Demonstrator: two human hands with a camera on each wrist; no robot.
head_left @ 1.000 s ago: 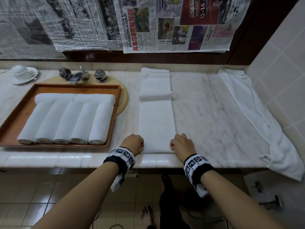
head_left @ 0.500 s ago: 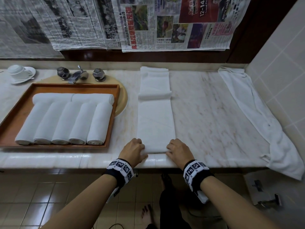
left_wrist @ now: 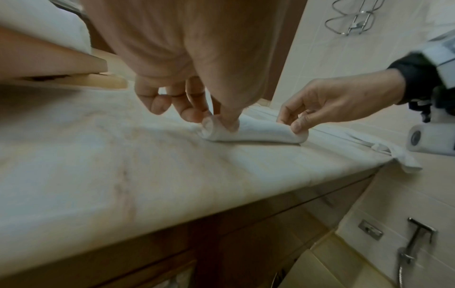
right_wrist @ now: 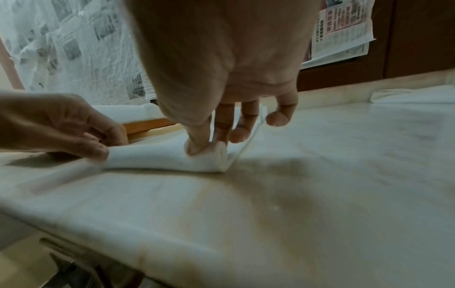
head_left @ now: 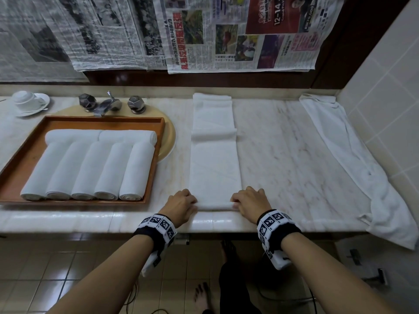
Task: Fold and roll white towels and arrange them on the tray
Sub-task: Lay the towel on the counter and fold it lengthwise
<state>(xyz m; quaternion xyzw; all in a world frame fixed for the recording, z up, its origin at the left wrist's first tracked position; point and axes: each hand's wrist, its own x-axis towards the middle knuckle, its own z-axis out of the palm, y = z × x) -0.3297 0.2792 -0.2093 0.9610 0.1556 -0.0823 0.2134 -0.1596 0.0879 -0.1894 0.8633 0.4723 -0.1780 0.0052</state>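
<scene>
Soft white towel (head_left: 215,168), near end rolled, pinched by both hands' fingers (left_wrist: 189,111).

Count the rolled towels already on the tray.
7. Five rolled towels lie side by side, ends toward the tray's near edge. Two more lie end to end across the far side, behind them. Nothing suggests any hidden underneath.

tray (head_left: 156,155): we lose its left end past the picture's edge.
loose cloth (head_left: 353,159): its lower end drops over the counter's (head_left: 283,155) right front corner, out of our sight.
newspaper (head_left: 238,35): we cannot read the small print.
left hand (head_left: 181,206): its fingertips hide behind the knuckles in our head view.
</scene>
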